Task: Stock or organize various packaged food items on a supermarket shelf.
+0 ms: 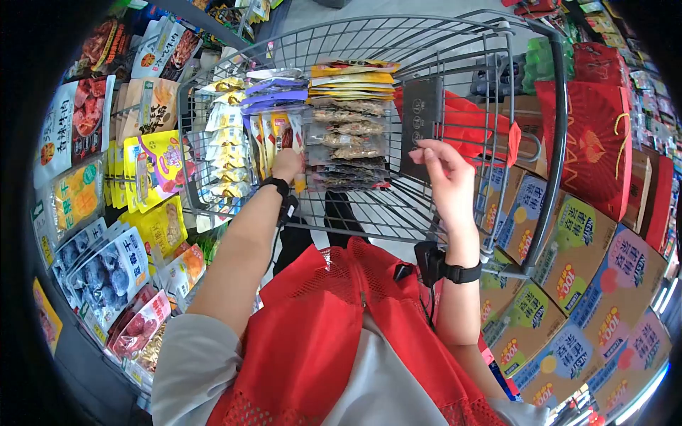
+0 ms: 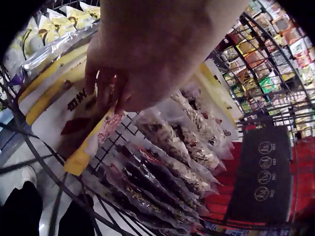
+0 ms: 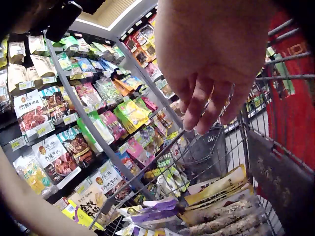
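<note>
Head view: inside our shopping cart (image 1: 562, 128), our left hand (image 1: 287, 166) pinches a yellow-edged packet (image 2: 89, 151), a narrow gap from clear bags (image 1: 349, 135); our right hand (image 1: 447, 177), fingers loose, empty, is near the black panel (image 1: 420, 117).

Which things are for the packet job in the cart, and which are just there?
Seem part of the job:
- the cart
- the yellow-ended packet the left hand holds
- the purple packets
- the clear packets
- the empty right hand

Seem just there:
- the cardboard boxes
- the blueberry packets
- the big red bag
</note>
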Demonstrator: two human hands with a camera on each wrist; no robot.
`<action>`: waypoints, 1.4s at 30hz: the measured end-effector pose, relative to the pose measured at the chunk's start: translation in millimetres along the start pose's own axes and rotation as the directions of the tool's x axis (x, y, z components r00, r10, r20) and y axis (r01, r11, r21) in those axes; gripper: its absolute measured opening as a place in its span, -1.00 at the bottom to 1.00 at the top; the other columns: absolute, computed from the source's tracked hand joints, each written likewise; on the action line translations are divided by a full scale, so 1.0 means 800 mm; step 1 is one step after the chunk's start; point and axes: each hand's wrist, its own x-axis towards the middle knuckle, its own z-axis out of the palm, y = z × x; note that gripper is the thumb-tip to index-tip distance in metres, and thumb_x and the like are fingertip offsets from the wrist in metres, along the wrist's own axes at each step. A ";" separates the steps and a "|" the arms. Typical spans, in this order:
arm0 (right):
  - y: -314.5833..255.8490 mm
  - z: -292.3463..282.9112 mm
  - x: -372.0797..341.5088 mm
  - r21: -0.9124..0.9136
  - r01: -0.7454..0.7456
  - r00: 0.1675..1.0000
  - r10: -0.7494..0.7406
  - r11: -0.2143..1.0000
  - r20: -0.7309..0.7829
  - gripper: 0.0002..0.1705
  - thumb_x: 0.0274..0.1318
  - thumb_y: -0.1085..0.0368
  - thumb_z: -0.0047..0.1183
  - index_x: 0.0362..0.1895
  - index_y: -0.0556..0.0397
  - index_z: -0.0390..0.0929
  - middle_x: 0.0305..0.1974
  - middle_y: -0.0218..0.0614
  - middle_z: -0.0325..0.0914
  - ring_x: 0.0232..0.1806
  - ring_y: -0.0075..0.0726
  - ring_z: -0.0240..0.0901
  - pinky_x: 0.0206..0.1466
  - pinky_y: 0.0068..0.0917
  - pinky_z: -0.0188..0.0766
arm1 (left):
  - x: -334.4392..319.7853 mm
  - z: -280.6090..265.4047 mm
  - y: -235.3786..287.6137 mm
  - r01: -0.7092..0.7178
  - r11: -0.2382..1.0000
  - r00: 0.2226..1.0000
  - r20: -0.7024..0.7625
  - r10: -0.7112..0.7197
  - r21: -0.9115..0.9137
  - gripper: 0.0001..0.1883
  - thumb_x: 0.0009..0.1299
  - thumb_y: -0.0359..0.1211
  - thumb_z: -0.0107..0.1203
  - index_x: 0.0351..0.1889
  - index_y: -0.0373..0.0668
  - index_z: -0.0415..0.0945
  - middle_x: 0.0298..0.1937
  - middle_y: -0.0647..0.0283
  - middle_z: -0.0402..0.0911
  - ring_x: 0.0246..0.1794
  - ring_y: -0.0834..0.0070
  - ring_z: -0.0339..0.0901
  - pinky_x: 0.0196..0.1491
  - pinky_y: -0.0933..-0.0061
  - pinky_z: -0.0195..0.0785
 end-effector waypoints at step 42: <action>-0.296 0.344 -0.426 0.486 0.300 0.621 -0.554 0.821 0.554 -0.79 -0.08 0.39 0.14 -0.28 0.18 0.56 -0.52 -0.33 0.58 -0.51 -0.64 0.41 -0.44 -0.56 0.36 | -0.727 -0.227 -0.200 -0.565 0.198 0.784 -0.596 -0.173 -0.801 -0.52 0.23 -0.48 0.07 0.13 -0.25 0.23 0.06 0.23 0.40 0.05 0.48 0.37 0.08 0.41 0.26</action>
